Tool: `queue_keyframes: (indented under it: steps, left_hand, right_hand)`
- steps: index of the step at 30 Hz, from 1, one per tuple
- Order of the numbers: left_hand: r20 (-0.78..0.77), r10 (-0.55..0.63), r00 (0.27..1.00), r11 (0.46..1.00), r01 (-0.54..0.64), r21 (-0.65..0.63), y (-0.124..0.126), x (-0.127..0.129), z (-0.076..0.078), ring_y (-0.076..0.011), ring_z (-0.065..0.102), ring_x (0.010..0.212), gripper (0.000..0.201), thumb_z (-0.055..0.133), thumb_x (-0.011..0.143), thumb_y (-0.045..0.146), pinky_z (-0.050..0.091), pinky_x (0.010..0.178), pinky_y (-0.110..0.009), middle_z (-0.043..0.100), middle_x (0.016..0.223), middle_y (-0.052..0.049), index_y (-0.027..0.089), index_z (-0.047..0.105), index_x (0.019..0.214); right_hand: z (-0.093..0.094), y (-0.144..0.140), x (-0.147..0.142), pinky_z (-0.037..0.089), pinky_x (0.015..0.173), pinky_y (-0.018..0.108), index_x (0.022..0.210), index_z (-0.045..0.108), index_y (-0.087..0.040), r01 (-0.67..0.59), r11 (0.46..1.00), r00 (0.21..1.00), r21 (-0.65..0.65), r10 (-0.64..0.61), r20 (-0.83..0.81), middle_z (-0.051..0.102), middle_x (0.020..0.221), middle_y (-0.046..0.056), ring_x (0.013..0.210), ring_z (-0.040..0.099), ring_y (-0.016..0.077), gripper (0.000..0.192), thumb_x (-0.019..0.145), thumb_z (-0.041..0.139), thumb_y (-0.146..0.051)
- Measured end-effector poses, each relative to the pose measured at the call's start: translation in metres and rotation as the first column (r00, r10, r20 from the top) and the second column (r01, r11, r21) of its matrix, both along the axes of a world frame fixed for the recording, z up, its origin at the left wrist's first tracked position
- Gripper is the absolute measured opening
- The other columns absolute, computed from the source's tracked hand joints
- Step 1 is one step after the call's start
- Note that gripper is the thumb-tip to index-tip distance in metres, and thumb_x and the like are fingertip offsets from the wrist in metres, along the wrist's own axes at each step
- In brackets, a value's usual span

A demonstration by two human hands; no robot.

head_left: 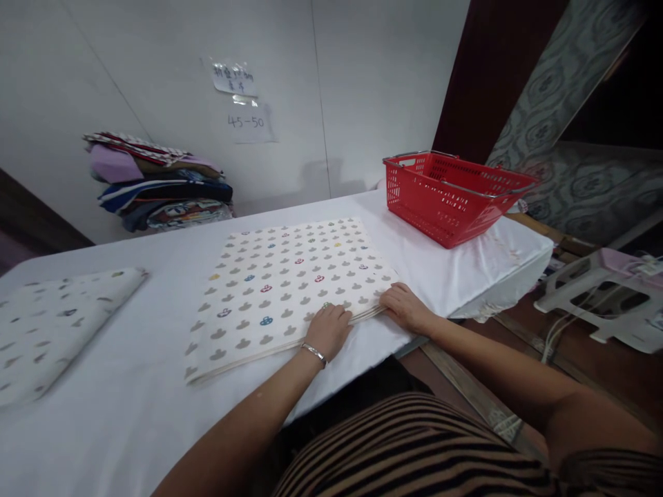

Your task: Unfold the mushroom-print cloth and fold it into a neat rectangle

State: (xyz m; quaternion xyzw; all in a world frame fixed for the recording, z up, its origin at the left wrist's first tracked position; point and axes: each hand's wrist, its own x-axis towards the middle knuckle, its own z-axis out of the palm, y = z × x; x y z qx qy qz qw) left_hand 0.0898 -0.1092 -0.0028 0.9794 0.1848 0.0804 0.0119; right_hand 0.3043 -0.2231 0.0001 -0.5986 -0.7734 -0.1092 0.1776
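A folded white cloth (290,293) with grey mushroom-like shapes and a few coloured ones lies flat in front of me, its layers stacked along the near edge. My left hand (329,331), with a silver bracelet at the wrist, has its fingers curled over that near edge, right of the middle. At the near right corner, my right hand (409,308) grips the cloth, fingers on top and close together. The undersides of both hands are hidden. Farther left lies a second folded white cloth (62,324) with scattered small prints, apart from both hands.
A white-covered table (150,414) carries the cloths. A red shopping basket (445,214) stands at its far right end. Folded textiles (166,183) are piled beyond the back edge, left. Paper signs (251,123) hang on the wall. A white plastic stool (606,297) stands right.
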Motion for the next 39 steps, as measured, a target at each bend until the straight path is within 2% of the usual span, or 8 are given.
queue_keyframes:
  steps: [3, 11, 17, 20, 25, 30, 34, 39]
  left_hand:
    - [-0.004, -0.029, 1.0, 0.999, 0.029, 0.038, -0.004, 0.015, -0.003, -0.0216, 0.049, 0.092, 0.017, 0.048, 0.086, 0.024, 0.039, 0.08, -0.037, 0.057, 0.099, -0.006, 0.019, 0.055, 0.1]
    - [-0.03, -0.109, 0.994, 0.982, 0.112, 0.151, -0.009, 0.03, -0.012, -0.0217, 0.05, 0.086, 0.019, 0.042, 0.086, 0.012, 0.039, 0.072, -0.035, 0.056, 0.09, -0.007, 0.015, 0.054, 0.1]
    - [-0.024, -0.121, 0.992, 0.984, 0.123, 0.125, -0.005, 0.028, -0.012, -0.0213, 0.05, 0.088, 0.025, 0.04, 0.085, 0.008, 0.041, 0.073, -0.035, 0.055, 0.093, -0.008, 0.015, 0.052, 0.106]
    - [-0.019, -0.109, 0.994, 0.989, 0.11, 0.103, -0.005, 0.027, -0.012, -0.0212, 0.051, 0.089, 0.027, 0.04, 0.083, 0.006, 0.041, 0.074, -0.035, 0.056, 0.095, -0.008, 0.015, 0.053, 0.106]
    - [0.014, -0.048, 0.999, 0.999, 0.048, 0.005, -0.003, 0.028, -0.01, -0.021, 0.052, 0.091, 0.029, 0.04, 0.084, 0.009, 0.042, 0.076, -0.035, 0.056, 0.097, -0.008, 0.017, 0.052, 0.109]
    - [0.016, -0.027, 1.0, 1.0, 0.027, 0.009, -0.003, 0.026, -0.015, -0.0214, 0.052, 0.092, 0.036, 0.04, 0.082, 0.007, 0.043, 0.078, -0.036, 0.056, 0.1, -0.009, 0.016, 0.049, 0.116]
    - [0.009, -0.056, 0.998, 0.998, 0.056, 0.033, -0.008, 0.024, -0.018, -0.0215, 0.052, 0.092, 0.046, 0.039, 0.079, 0.002, 0.043, 0.078, -0.036, 0.057, 0.1, -0.009, 0.015, 0.042, 0.124]
    - [0.003, -0.075, 0.997, 0.997, 0.074, 0.032, -0.013, 0.023, -0.016, -0.0206, 0.052, 0.089, 0.038, 0.041, 0.079, 0.003, 0.043, 0.077, -0.036, 0.057, 0.095, -0.007, 0.017, 0.047, 0.113]
  right_hand:
    - [-0.002, 0.001, 0.003, 0.033, 0.088, 0.039, 0.098, 0.058, -0.019, 0.005, 1.0, 1.0, -0.012, -0.005, 0.011, 0.061, 0.091, 0.006, 0.089, 0.051, 0.0193, 0.015, 0.087, 0.047, -0.019]
    - [-0.004, -0.001, 0.009, 0.039, 0.079, 0.032, 0.09, 0.059, -0.015, -0.057, 0.998, 0.998, -0.023, 0.057, -0.004, 0.061, 0.087, 0.007, 0.085, 0.051, 0.0175, 0.015, 0.088, 0.045, -0.021]
    - [-0.009, -0.008, 0.033, 0.043, 0.08, 0.035, 0.101, 0.058, -0.015, -0.018, 1.0, 0.998, 0.017, 0.017, 0.063, 0.063, 0.094, 0.009, 0.088, 0.054, 0.0182, 0.021, 0.09, 0.04, -0.017]
    - [-0.015, -0.013, 0.046, 0.043, 0.085, 0.038, 0.111, 0.056, -0.014, -0.006, 0.997, 0.996, 0.076, 0.0, 0.088, 0.062, 0.106, 0.012, 0.1, 0.053, 0.0201, 0.027, 0.09, 0.038, -0.015]
    - [-0.02, -0.013, 0.043, 0.042, 0.09, 0.042, 0.119, 0.052, -0.013, 0.053, 0.989, 0.994, 0.14, -0.065, 0.082, 0.058, 0.116, 0.014, 0.115, 0.047, 0.023, 0.032, 0.09, 0.038, -0.014]
    - [-0.015, -0.009, 0.035, 0.042, 0.087, 0.041, 0.112, 0.056, -0.015, 0.032, 0.996, 0.995, 0.079, -0.039, 0.091, 0.062, 0.107, 0.012, 0.104, 0.053, 0.0215, 0.027, 0.089, 0.041, -0.016]
    - [-0.016, -0.008, 0.036, 0.041, 0.088, 0.045, 0.108, 0.057, -0.014, 0.039, 0.993, 0.996, 0.111, -0.048, 0.081, 0.064, 0.1, 0.012, 0.095, 0.057, 0.0218, 0.027, 0.088, 0.039, -0.013]
    - [-0.023, -0.01, 0.038, 0.043, 0.088, 0.044, 0.106, 0.059, -0.019, -0.016, 0.99, 0.999, 0.138, 0.011, 0.037, 0.065, 0.096, 0.01, 0.091, 0.059, 0.0204, 0.03, 0.086, 0.038, -0.01]
